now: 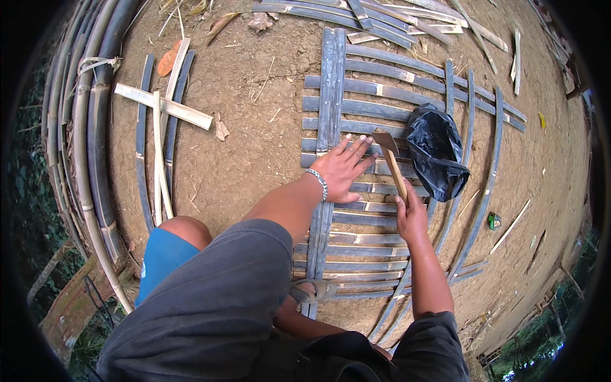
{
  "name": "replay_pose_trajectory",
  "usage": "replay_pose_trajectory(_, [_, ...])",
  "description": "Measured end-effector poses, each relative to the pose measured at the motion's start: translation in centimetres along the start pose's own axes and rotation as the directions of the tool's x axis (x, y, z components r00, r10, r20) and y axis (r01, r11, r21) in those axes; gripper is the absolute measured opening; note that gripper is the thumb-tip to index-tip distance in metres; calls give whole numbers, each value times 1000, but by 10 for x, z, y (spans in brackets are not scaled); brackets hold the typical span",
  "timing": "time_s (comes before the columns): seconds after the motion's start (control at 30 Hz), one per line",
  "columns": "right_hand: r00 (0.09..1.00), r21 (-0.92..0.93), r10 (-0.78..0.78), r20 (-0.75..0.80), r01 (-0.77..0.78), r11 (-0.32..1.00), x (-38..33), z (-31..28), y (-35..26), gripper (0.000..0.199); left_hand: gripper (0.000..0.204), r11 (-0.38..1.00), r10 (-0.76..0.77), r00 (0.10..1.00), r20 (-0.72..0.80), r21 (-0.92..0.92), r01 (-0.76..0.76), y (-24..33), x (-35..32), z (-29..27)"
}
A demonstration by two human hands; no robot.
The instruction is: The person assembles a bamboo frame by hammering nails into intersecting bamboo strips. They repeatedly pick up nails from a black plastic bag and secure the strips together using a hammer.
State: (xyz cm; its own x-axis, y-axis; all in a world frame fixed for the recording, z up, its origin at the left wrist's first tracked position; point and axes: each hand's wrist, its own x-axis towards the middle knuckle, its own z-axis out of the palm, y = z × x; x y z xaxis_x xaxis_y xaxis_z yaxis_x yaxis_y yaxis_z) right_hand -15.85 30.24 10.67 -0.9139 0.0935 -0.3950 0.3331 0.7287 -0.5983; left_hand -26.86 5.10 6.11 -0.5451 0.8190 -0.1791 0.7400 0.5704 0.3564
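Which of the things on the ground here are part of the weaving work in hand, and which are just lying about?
In use:
- woven bamboo mat, pressed flat by the left hand
- wooden-handled chopping tool, in the right hand

Lying about:
- black plastic bag on the mat
- crossed loose bamboo strips
- small green packet
- dry leaves

Woven strips (356, 108): split bamboo, grey, matt, weathered.
Tool handle (396, 173): pale wood, smooth.
Bag (438, 153): black plastic, glossy, crinkled.
Ground (254, 146): dry brown earth, rough.
Bracelet (318, 183): silvery metal beads.
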Motion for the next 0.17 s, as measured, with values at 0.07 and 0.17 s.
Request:
replay_pose_trajectory(0.07, [998,27,-44,-35,45,999,-12,8,-6,48,101,1000,-18,999,44,13,17,1,0,-6])
replay_pose_trajectory(0.17, [999,52,-3,-32,5,999,-34,18,-7,49,105,999,-30,994,101,27,27,1,1,-9])
